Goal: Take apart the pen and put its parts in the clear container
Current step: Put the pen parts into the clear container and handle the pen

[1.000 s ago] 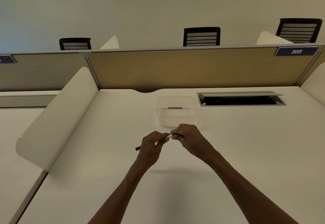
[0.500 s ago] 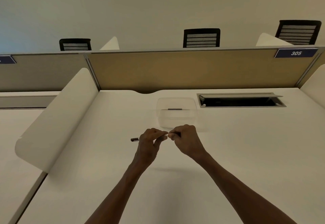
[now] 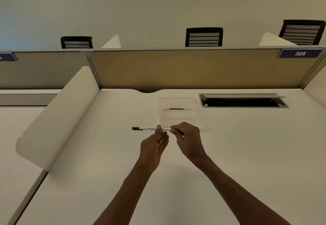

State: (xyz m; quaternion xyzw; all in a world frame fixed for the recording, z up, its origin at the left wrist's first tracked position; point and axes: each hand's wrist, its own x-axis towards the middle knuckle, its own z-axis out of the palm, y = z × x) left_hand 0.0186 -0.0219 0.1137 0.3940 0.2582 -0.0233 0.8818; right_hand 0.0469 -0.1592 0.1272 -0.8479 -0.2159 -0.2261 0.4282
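Pen [image 3: 150, 128] first: in the head view, the only one, it hangs level above the desk [image 3: 247, 154], just in front of the clear container [image 3: 178, 117], with its dark end pointing left and its white barrel running right into the hands. The right hand [image 3: 189, 141] has its grip closed on the right end, thumb and fingers pinching it. The left hand [image 3: 155, 145] looks loosened: its fingers are fairly straight, a fingertip touching the barrel near the middle, so I read that grip as open and supporting, though the far side of the fingers is hidden and a light pinch cannot be ruled out.

One dark piece [image 3: 176, 109] already lies inside the container near its back wall, so the job seems partly done, with the barrel and its inner parts still to separate.

To do this step well, the left hand should take a firm pinch on the barrel close to the right hand, so the two grips sit just either side of the joint. Then pull or twist straight along the pen's axis; bending sideways risks snapping thin plastic or jamming the part. Keeping the work low and right in front of the container means a small piece that pops free drops where it can be seen, and not toward the open cable hatch [image 3: 243, 102] to the right.
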